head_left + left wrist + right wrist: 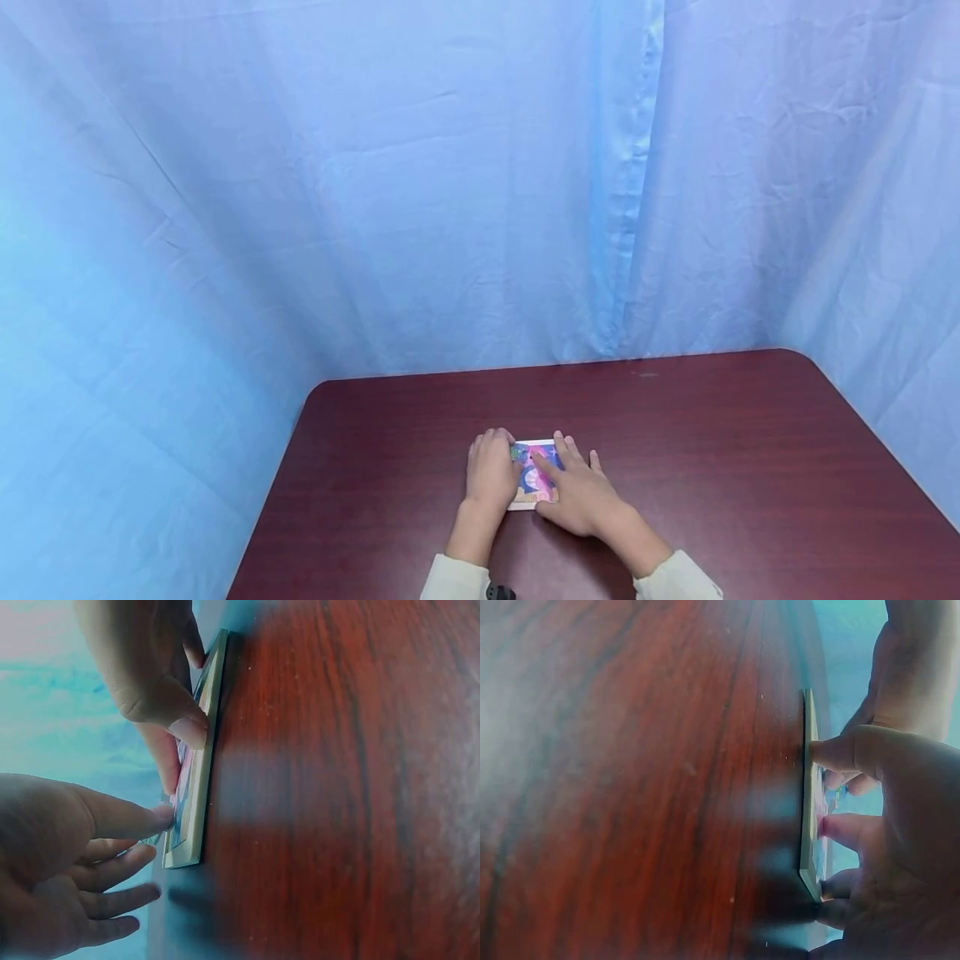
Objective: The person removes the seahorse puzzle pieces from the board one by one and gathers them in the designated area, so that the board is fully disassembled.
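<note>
A small flat picture board [529,483] with a pale raised border and a pink, blue and purple picture lies on the table. My left hand [491,471] is at its left side; in the left wrist view its thumb touches the picture's face, and the other fingers extend loosely by the end of the board. Over the right side spreads my right hand [585,498]. Its thumb rests on the near border, and its index finger touches the picture, as the right wrist view shows. Part of the picture is hidden under both hands.
The dark red wooden table [390,467] has rounded far corners. Light blue curtains [450,208] hang behind it and along both sides. A black band [500,592] shows at the left sleeve's cuff.
</note>
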### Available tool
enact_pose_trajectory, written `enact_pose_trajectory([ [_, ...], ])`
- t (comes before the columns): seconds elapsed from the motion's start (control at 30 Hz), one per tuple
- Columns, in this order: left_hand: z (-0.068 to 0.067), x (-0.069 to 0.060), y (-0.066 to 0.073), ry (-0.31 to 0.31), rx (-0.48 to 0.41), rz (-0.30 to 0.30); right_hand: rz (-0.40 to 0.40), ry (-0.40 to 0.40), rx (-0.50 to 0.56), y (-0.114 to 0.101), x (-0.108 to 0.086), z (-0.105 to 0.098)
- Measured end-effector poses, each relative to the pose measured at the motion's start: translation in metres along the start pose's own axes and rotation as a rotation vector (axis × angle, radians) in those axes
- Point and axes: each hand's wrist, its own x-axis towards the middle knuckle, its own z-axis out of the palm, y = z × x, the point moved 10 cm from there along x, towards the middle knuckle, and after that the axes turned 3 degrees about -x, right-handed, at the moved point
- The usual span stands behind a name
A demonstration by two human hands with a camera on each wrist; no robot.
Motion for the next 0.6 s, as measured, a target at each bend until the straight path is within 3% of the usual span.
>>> enact_pose_trajectory([
  [0.13, -0.005, 0.002, -0.003, 0.037, -0.009, 0.010, -0.002, 0.001, 0.004, -0.001, 0.000, -0.002],
  [0.27, -0.007, 0.005, -0.009, 0.061, -0.088, 0.003, -0.001, 0.010, 0.002, 0.000, 0.001, -0.002],
  [0.6, -0.013, 0.005, -0.036, 0.040, -0.266, -0.171, 0.004, 0.008, 0.023, 0.000, -0.002, -0.004],
])
